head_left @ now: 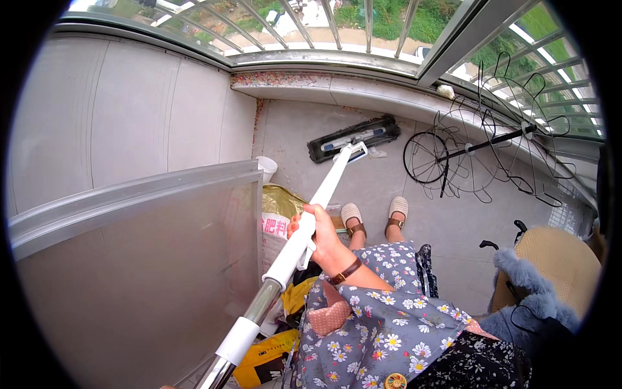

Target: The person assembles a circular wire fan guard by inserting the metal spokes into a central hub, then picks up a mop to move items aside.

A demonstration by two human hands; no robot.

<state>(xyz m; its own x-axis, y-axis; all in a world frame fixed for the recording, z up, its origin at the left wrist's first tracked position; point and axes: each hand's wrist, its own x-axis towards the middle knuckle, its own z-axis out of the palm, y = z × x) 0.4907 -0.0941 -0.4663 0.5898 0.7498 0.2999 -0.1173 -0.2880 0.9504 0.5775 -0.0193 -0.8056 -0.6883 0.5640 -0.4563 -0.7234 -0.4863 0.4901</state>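
My right hand [315, 235], with a brown strap at the wrist, is shut around the white pole of a flat mop [327, 188]. The pole runs from the lower left edge up to a black mop head [353, 137] lying flat on the grey floor by the far wall. Below my grip the pole turns to bare metal, then to a white collar [238, 338]. My floral sleeve [389, 318] comes in from the lower right. My feet in beige sandals [353, 217] stand behind the pole. My left hand is out of view.
A frosted panel with a metal frame [136, 259] fills the left. Beside it stand a white cup [266, 167], a gold bag [283, 202] and a yellow bag [265, 363]. A black wire drying rack [479, 152] lies at the right, near a woven chair [554, 262] with blue fur.
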